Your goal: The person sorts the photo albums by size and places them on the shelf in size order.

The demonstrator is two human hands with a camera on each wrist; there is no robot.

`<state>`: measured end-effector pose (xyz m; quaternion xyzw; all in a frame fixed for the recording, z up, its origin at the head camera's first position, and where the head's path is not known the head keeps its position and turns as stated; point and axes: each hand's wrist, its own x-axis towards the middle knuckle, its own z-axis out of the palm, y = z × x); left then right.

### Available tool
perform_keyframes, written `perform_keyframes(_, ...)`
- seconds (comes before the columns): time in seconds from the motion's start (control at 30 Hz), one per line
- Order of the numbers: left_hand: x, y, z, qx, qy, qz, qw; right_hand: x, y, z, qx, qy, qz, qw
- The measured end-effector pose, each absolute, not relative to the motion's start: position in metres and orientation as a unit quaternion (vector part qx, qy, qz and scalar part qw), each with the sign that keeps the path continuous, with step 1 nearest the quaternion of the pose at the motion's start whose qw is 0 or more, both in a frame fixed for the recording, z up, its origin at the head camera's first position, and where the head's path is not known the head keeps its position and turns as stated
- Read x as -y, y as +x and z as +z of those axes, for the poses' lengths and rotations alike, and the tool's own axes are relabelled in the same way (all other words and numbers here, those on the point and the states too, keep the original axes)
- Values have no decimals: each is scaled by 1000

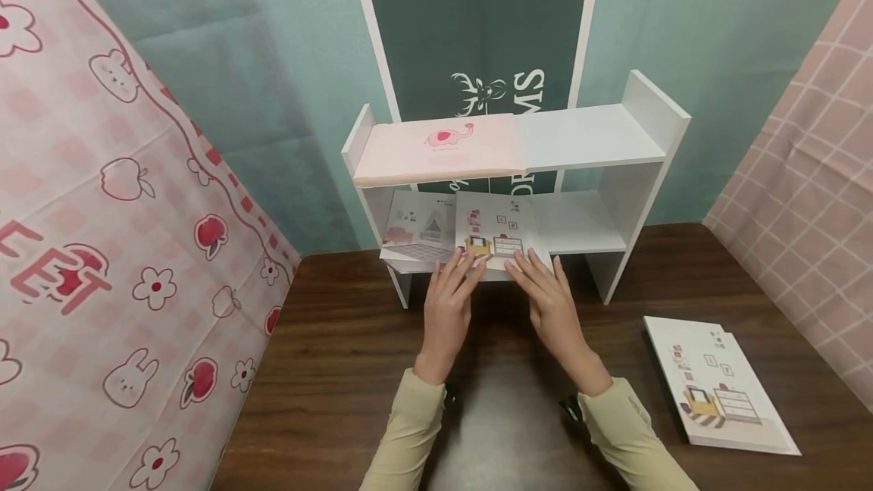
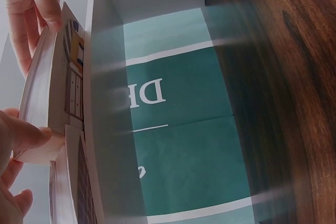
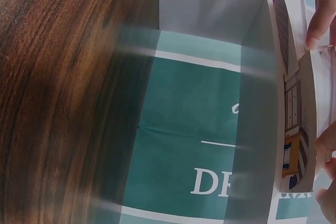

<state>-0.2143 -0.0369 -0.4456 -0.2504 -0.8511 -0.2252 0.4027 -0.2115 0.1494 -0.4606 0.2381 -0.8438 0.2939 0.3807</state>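
A thick white book with a printed nursery room on its cover lies on the lower board of a white shelf. My left hand holds this book at its front left corner, its fingers reaching over the top. My right hand holds the front right part. The left wrist view shows the book's page edge between the two hands, with a thumb at its corner. Against its left side lies another book, with a grey and pink room picture. The thumbs are partly hidden in the head view.
A pink book with an elephant lies on the upper board. Another nursery-print book lies at the right on the dark wooden table. Patterned cloths hang at the left and right.
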Motion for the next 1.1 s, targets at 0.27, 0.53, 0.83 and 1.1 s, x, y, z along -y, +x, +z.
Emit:
perform_keyframes(0.27,36,-219,-446,854,-245,-221,401,-150,-215,-461,841,239,297,383)
perform_keyframes(0.53,36,-219,-446,860,-240,-207,400,-150,-216,-460,844,236,300,376)
perform_keyframes(0.83,37,-220,-446,858,-237,-214,401,-150,-218,-460,844,236,301,376)
perform_keyframes(1.1,36,-222,-446,858,-236,-217,401,-150,-221,-462,848,233,295,373)
